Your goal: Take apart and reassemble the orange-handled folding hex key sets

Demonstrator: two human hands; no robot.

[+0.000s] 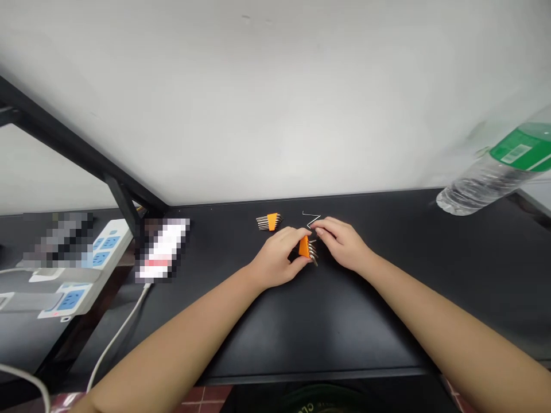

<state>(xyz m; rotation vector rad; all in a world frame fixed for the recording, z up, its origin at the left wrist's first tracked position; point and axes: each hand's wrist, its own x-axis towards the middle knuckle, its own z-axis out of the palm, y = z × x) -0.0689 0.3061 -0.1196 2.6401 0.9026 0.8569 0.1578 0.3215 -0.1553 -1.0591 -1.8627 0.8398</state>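
My left hand [279, 256] is closed around an orange hex key holder [304, 246], thumb and fingers on its two sides. Several metal keys stick out of the holder toward my right hand. Close beside it, my right hand [342, 244] pinches the short bent end of a thin L-shaped hex key [314, 221] just above the black table. Another thin hex key [310, 214] lies right behind that one. To the left, a second orange holder [272, 222] full of hex keys rests on the table, touched by neither hand.
A clear plastic bottle with a green label [523, 146] stands at the back right, against the white wall [275, 103]. On the left are a blurred phone [163, 249] with a white cable [118, 335], a power strip [101, 258] and a black metal frame [77, 152].
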